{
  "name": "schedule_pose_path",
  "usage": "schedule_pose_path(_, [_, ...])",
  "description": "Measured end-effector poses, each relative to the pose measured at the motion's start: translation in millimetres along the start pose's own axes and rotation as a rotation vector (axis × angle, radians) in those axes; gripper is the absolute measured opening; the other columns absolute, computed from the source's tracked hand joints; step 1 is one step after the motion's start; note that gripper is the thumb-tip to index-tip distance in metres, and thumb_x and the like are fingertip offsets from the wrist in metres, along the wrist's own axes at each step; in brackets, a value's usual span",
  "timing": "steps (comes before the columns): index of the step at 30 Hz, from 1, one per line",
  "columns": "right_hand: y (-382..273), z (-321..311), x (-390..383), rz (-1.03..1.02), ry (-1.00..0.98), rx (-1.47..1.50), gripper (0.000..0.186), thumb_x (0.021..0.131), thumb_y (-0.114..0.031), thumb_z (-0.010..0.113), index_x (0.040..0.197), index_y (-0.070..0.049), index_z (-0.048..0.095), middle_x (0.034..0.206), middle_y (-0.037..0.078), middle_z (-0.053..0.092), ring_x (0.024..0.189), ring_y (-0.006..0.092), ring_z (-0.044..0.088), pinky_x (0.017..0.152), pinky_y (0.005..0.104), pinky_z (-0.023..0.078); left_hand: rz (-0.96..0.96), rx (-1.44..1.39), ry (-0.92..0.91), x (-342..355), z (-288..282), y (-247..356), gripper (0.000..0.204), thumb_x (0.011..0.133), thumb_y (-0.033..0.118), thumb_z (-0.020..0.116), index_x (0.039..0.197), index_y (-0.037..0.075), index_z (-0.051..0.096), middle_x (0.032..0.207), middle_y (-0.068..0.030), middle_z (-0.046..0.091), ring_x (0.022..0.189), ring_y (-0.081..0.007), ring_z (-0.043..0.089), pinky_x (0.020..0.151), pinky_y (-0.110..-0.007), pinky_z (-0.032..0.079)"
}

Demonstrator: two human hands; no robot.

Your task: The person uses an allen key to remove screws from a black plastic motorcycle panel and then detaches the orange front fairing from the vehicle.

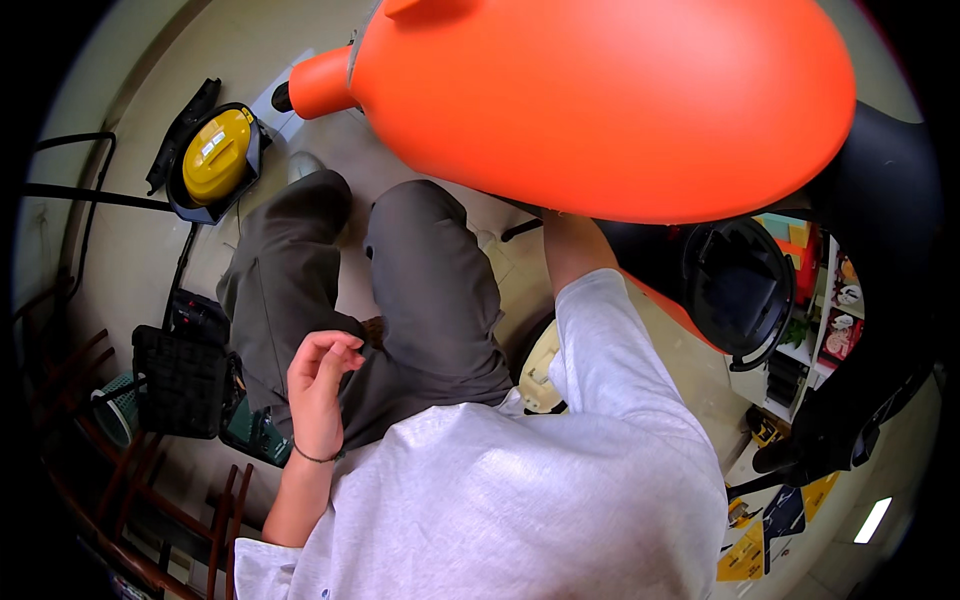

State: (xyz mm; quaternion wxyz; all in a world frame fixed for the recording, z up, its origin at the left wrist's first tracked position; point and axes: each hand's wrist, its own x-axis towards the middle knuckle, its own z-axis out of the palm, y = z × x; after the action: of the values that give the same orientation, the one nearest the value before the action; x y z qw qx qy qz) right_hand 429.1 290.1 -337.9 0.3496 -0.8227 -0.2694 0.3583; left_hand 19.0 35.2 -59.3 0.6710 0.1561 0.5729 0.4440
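A pale grey, short-sleeved T-shirt (520,505) and loose dark grey trousers (430,290) are worn, and the left wrist (320,440) is circled by a thin dark band (316,459).

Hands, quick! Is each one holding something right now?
Left hand: loosely curled, nothing visible in it.
Right hand: hidden behind the orange body, can't tell.

- The large rounded shell (600,110) is showing bright orange.
- The shirt (520,490) is showing pale grey, the trousers (430,280) darker grey.
- Within the edges of a black holder (211,213), the domed piece (217,155) is gleaming yellow.
- The basket (118,410) is showing green.
- The wooden frame (222,525) is showing reddish brown.
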Motion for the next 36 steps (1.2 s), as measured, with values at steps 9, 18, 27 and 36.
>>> schedule_pose_path(9, [-39,-69,-188,0.081,-0.452,0.661,0.021,0.089,-0.028,0.061,0.097,-0.008,0.062,0.086,0.001,0.061,0.078,0.0095,0.055,0.069,0.0248,0.044,0.084,0.096,-0.175,24,29,-8,0.022,0.092,0.006,0.052,0.112,-0.001,0.057,0.108,-0.0064,0.060,0.097,-0.0116,0.057,0.086,-0.025,0.044])
schedule_pose_path(18, [-88,-111,-415,0.046,-1.022,0.573,0.032,0.090,-0.025,0.060,0.109,0.000,0.054,0.091,0.003,0.060,0.080,0.0078,0.053,0.070,0.0215,0.041,-0.006,-0.077,-0.630,19,76,1,0.044,0.096,0.025,0.048,0.128,-0.004,0.043,0.122,-0.0186,0.057,0.111,-0.0203,0.054,0.098,-0.033,0.041])
schedule_pose_path(27, [-105,-106,-442,-0.539,-0.736,0.214,0.042,0.077,-0.010,0.073,0.112,0.001,0.052,0.104,0.007,0.052,0.091,0.0144,0.058,0.077,0.0278,0.048,0.168,0.117,-0.398,-15,42,8,0.025,0.094,0.023,0.049,0.104,0.003,0.061,0.087,-0.0041,0.062,0.076,-0.0071,0.056,0.064,-0.021,0.044])
schedule_pose_path(36, [-127,-112,-451,-1.292,-0.331,-0.239,0.043,0.066,-0.021,0.079,0.100,-0.004,0.059,0.094,0.011,0.056,0.079,0.0257,0.060,0.066,0.0324,0.051,-0.032,-0.075,-0.257,-34,46,0,0.027,0.094,0.032,0.048,0.093,0.008,0.061,0.069,0.0024,0.057,0.049,-0.0032,0.048,0.041,-0.017,0.032])
